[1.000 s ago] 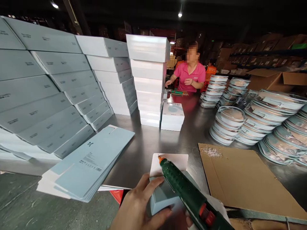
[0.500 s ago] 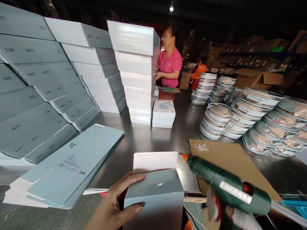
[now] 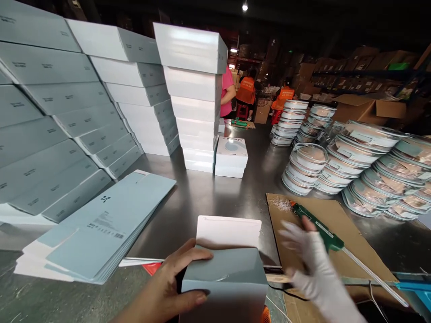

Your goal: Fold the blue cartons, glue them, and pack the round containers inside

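Observation:
My left hand (image 3: 171,283) grips the left side of a light blue box (image 3: 225,273), thumb on the front and fingers over the top edge. A white inner flap (image 3: 229,231) stands up at the box's far side, and a short glossy streak lies on the blue top face. My right hand (image 3: 308,264), in a pale fingerless glove, has its fingers apart and slightly blurred. Beside it, a green hot glue gun (image 3: 319,229) with an orange tip lies on a cardboard sheet (image 3: 350,242), a clear glue stick poking from its back.
Flat blue box blanks (image 3: 111,224) lie at the left, before tall stacks of finished boxes (image 3: 81,96). Two small boxes (image 3: 231,157) stand mid-table. Stacked lidded round containers (image 3: 305,168) line the right. Across the table is a co-worker in a pink shirt (image 3: 227,92), mostly hidden; others sit behind.
My right hand has put the glue gun down on the cardboard and let go of it. The box has shifted slightly right in view, still in my left hand. The co-worker is now mostly hidden.

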The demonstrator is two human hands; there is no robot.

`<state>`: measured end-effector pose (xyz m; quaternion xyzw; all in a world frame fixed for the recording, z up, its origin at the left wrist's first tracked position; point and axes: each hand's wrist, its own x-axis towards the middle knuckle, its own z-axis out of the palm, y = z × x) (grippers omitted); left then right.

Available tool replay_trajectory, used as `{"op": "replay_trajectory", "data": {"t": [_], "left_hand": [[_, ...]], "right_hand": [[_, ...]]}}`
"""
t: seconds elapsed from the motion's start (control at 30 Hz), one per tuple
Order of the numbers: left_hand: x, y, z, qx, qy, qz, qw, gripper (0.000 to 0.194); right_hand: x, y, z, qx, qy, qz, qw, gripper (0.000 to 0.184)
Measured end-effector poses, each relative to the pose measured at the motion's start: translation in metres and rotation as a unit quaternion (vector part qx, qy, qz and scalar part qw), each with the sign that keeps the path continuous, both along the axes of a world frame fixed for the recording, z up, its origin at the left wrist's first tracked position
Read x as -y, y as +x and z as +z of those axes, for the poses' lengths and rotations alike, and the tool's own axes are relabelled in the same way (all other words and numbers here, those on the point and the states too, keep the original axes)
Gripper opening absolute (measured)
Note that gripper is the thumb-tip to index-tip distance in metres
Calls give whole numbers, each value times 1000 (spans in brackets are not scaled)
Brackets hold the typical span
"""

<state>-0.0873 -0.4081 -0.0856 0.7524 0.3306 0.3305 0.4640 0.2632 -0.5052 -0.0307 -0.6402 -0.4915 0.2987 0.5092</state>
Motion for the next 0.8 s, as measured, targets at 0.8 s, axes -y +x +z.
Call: {"op": "replay_trajectory", "data": {"t": [0.8], "left_hand": [[-16, 5, 14, 243, -110, 336, 903, 46]], "right_hand": [[-25, -22, -21, -44, 41, 181, 982, 49]]}}
